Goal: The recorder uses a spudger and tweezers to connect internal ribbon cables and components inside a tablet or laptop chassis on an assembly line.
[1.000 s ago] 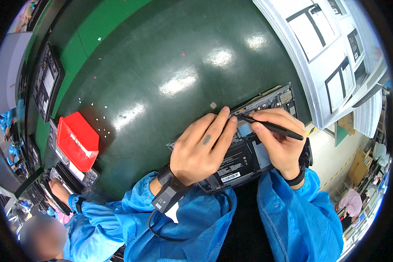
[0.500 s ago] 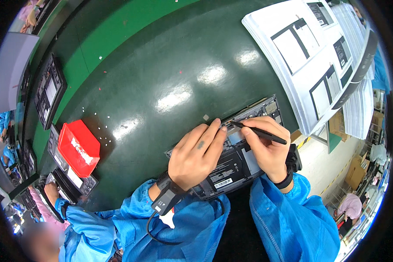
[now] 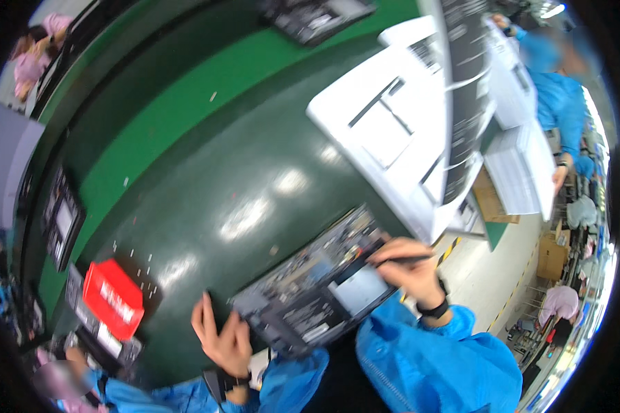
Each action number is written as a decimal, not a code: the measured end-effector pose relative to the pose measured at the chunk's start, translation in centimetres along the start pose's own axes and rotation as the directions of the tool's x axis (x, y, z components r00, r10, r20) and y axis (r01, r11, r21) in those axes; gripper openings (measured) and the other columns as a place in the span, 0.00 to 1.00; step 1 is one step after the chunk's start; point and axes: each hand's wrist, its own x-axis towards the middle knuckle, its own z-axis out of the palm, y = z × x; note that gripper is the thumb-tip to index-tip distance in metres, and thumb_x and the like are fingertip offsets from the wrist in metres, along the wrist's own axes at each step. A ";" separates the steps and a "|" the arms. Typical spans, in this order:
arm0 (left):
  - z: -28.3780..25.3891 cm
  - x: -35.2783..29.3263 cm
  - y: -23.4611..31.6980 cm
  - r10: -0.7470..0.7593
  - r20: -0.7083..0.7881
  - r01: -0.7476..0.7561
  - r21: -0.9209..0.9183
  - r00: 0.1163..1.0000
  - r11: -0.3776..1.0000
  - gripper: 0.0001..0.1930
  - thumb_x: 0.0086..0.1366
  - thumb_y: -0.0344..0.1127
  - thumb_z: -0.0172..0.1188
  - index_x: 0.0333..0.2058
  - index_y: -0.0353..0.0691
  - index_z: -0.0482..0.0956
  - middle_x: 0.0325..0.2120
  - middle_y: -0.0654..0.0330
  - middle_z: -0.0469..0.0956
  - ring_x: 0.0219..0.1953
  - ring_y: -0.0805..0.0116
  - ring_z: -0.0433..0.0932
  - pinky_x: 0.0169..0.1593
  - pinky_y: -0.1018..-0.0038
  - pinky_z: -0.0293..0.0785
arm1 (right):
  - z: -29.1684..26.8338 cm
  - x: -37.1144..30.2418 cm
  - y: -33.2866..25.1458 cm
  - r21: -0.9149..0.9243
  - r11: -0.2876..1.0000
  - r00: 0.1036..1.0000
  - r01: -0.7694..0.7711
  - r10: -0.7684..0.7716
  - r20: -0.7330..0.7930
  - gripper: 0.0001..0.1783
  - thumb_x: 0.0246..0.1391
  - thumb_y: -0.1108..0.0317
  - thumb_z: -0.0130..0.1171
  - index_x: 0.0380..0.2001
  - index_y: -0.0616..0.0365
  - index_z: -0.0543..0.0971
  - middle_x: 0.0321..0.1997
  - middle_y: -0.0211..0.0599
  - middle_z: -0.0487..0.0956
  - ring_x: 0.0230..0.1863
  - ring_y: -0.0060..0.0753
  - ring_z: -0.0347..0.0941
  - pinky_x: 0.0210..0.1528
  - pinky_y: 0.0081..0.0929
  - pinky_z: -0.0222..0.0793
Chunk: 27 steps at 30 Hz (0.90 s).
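An opened laptop base [image 3: 303, 272] lies tilted on the dark green table in front of me, its circuit boards and black battery [image 3: 310, 318] showing. A pale flat panel [image 3: 362, 289] sits beside the battery. My right hand [image 3: 415, 279] is over the laptop's right end, closed round a slim black pen-like tool [image 3: 415, 259]; blur hides its tip. My left hand [image 3: 226, 347] is off the laptop's left end, fingers spread, and nothing shows in it.
A red bin [image 3: 114, 299] stands at the left among laptop parts, near small white bits. White stacked sheets [image 3: 365, 113] rise at the right. More opened laptops [image 3: 63, 217] lie on the far green strip. Co-workers in blue are at the lower left and upper right [image 3: 558, 103].
My left hand has left the laptop and moved left, its fingers opening. My right hand, still holding the tool, has moved toward the laptop's right end. The whole view has swung to the right.
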 end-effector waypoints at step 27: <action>3.6 14.4 0.1 -0.441 0.053 0.031 -0.998 0.896 -0.058 0.30 0.77 0.41 0.54 0.71 0.35 0.59 0.68 0.47 0.64 0.67 0.50 0.65 0.72 0.54 0.60 | -1.0 24.5 0.9 -0.052 0.996 0.980 0.078 -0.086 -0.179 0.22 0.67 0.46 0.60 0.48 0.54 0.80 0.30 0.28 0.80 0.33 0.17 0.76 0.39 0.20 0.70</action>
